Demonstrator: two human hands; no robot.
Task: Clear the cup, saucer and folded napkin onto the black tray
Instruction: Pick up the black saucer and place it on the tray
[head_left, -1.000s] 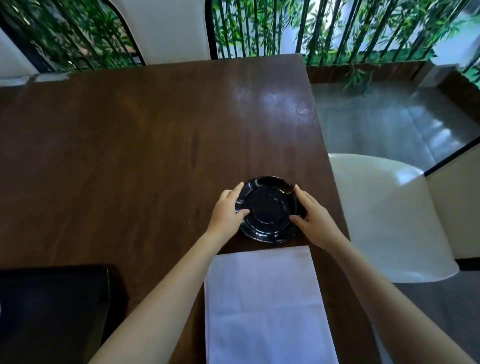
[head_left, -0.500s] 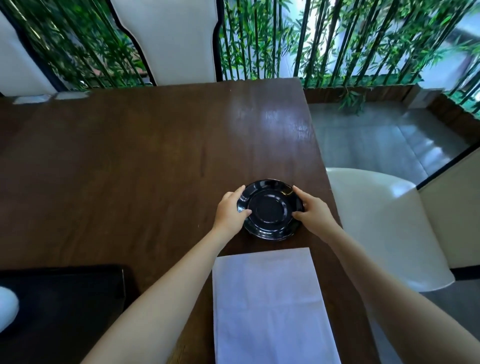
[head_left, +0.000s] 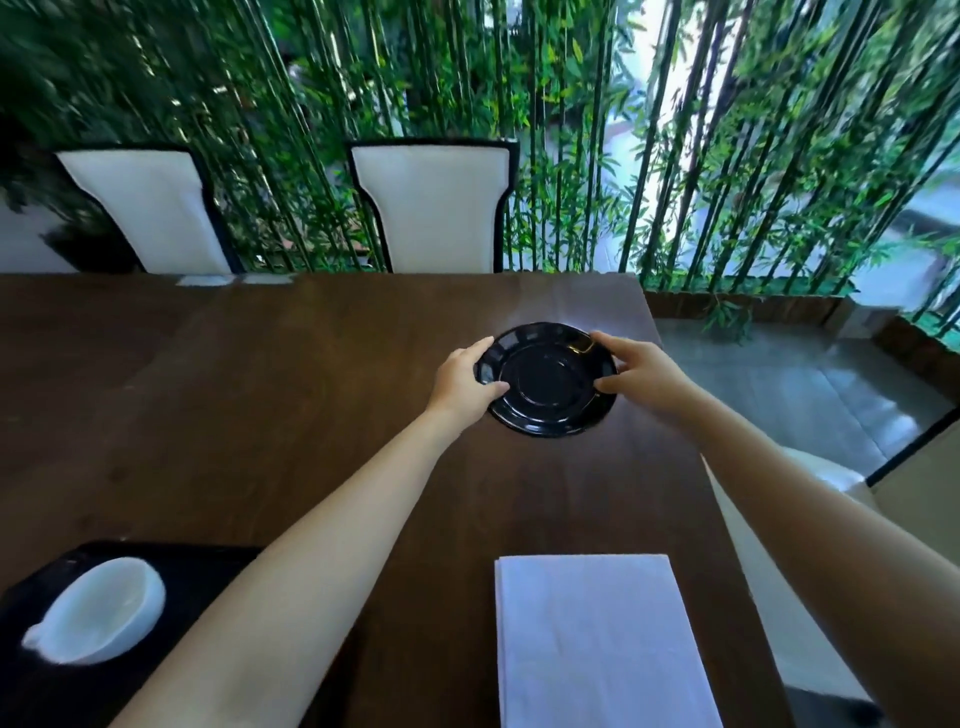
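A glossy black saucer (head_left: 549, 382) is held between both hands over the right part of the dark wooden table (head_left: 270, 395), tilted a little toward me. My left hand (head_left: 464, 382) grips its left rim and my right hand (head_left: 641, 376) grips its right rim. A white cup (head_left: 98, 610) stands on the black tray (head_left: 208, 577) at the near left corner. The folded white napkin (head_left: 597, 644) lies flat on the table near its front edge, below my right forearm.
Two white chairs with black frames (head_left: 434, 208) stand behind the table's far edge, in front of a bamboo screen. A white chair seat (head_left: 769, 571) sits close to the table's right side. The table's right edge runs just past the saucer.
Both hands have lifted the saucer off the table and tilted it. The camera has tipped upward, bringing the chairs, the cup and more of the tray into view.
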